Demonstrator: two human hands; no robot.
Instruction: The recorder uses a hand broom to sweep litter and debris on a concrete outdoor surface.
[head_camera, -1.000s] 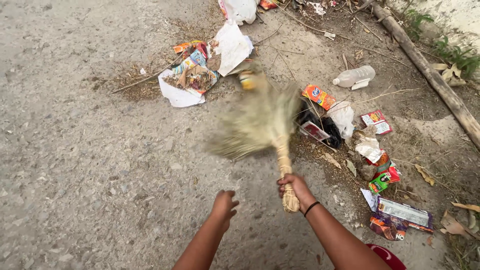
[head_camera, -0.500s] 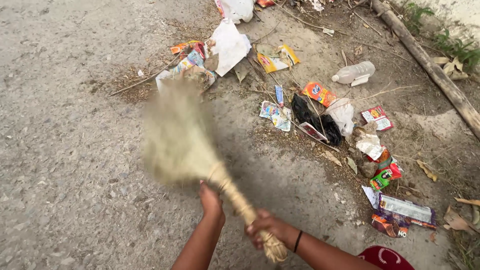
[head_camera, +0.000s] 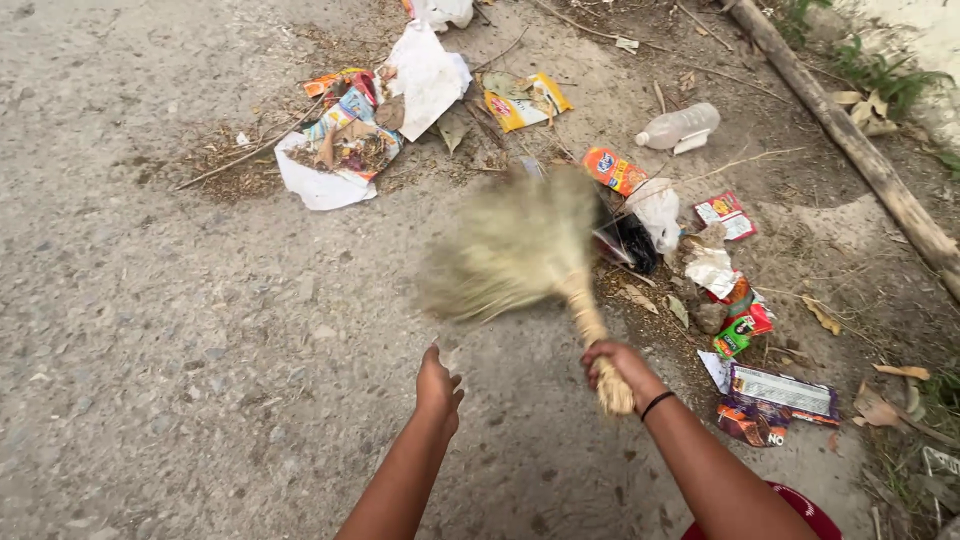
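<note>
View from above, looking down at a rough grey concrete ground (head_camera: 170, 330) strewn with litter along its far and right sides.

A straw broom (head_camera: 530, 255) lies in the middle of the view. Its long axis runs from the bound handle end near the bottom right, up and away to the left, where the bristle head fans out wide. The bristles point toward the far left and are smeared by blur, so their tips and their contact with the ground cannot be made out. The head covers part of the litter behind it.

The right hand (head_camera: 615, 365) has its grip wrapped tight around the corded handle, near the lower end; a short stub of handle sticks out below the fist. A thin black band sits on that wrist. The left hand (head_camera: 437, 385) is free, fingers loosely spread, holding nothing, just left of the handle and apart from it.

Just beyond the bristles lie a black plastic bag (head_camera: 630, 240), a white bag (head_camera: 660, 210) and an orange wrapper (head_camera: 612, 168). Farther off are a clear plastic bottle (head_camera: 678, 125), a yellow packet (head_camera: 520, 102) and a heap of crumpled paper and wrappers (head_camera: 350, 140). A long wooden pole (head_camera: 850, 140) runs along the right edge, cut off by the frame. More wrappers (head_camera: 770, 395) lie right of the right forearm. Something red at the bottom edge is cut off.
</note>
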